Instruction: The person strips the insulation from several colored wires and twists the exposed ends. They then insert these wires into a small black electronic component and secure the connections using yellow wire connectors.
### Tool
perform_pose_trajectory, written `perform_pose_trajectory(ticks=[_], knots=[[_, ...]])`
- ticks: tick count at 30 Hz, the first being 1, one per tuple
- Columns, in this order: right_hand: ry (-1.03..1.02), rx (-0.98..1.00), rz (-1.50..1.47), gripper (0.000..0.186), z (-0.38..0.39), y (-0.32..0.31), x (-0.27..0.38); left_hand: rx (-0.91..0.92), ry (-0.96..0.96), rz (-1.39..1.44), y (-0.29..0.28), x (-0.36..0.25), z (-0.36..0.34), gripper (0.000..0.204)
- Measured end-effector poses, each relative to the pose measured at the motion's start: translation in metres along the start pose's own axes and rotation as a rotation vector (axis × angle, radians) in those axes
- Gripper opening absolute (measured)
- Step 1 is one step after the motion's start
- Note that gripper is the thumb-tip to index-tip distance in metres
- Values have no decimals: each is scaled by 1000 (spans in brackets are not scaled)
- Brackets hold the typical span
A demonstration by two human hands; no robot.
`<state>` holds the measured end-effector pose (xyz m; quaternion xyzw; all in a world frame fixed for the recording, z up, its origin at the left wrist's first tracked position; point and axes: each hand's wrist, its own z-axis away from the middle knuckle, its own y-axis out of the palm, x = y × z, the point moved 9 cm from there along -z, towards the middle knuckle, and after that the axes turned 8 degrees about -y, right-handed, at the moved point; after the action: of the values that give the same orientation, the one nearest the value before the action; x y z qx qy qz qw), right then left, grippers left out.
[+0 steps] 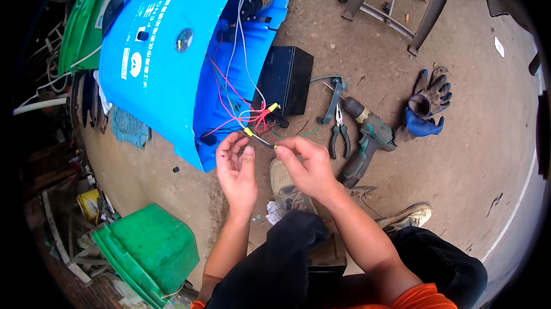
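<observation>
Grey wire (261,139) needs slack

At 5 o'clock from the blue shell (166,62), a yellow tip (275,146) is pinched by the right hand (311,166); the grip of the left hand (237,172) cannot be told. Slack should be left toward the yellow joint (248,131) at 10 o'clock.

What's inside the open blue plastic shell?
Inside the blue plastic shell, a black cylindrical part shows near the picture's top; red wires and pale grey wires trail out. The shell's wall hides the deeper interior.
</observation>
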<state>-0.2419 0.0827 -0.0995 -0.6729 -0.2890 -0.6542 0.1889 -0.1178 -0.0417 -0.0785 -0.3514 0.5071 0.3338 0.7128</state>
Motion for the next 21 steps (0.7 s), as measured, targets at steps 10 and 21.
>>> perform_pose_trajectory(ticks=[10,21], knots=[[53,-23,-15,14,-17,-11,5,-80,67,71,6,-16,-4,29],[-26,-30,104,15,-67,-13,17,-168,196,-121,-15,-49,15,16]])
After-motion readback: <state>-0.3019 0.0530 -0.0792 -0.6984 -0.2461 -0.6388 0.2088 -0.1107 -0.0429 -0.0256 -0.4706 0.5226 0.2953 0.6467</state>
